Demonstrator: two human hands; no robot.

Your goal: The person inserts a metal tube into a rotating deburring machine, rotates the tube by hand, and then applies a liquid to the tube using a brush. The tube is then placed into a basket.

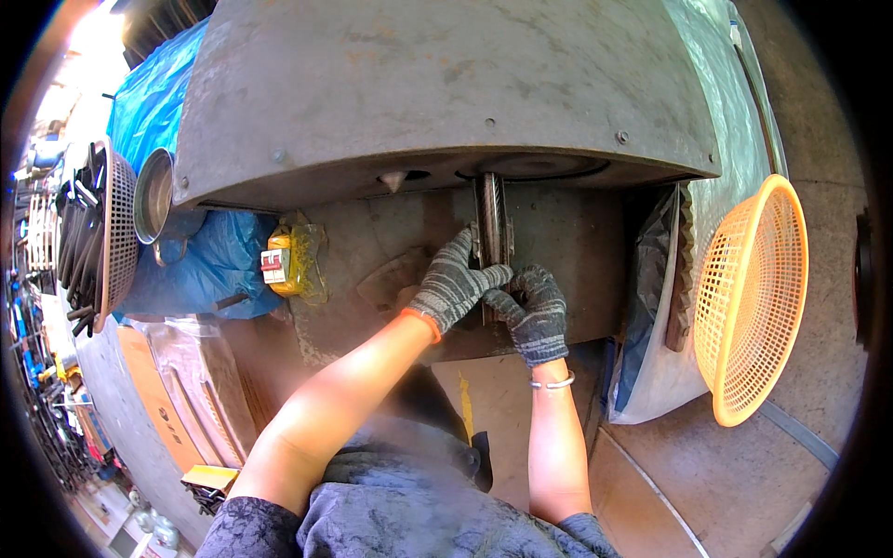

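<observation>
Patterned shirt, gloved hands at stained grey machine, brownish floor alongside.

The machine housing stands ahead; a bar projects from beneath it toward the person. The left hand lies across the bar, the right hand right of its near end. Leftward follow a switch, a mug and a basket holding rods; rightward, a second basket.

At lower right, the brownish floor is crossed by a pale line; the upper left is flooded with bright light, the far left crowded with clutter.
</observation>
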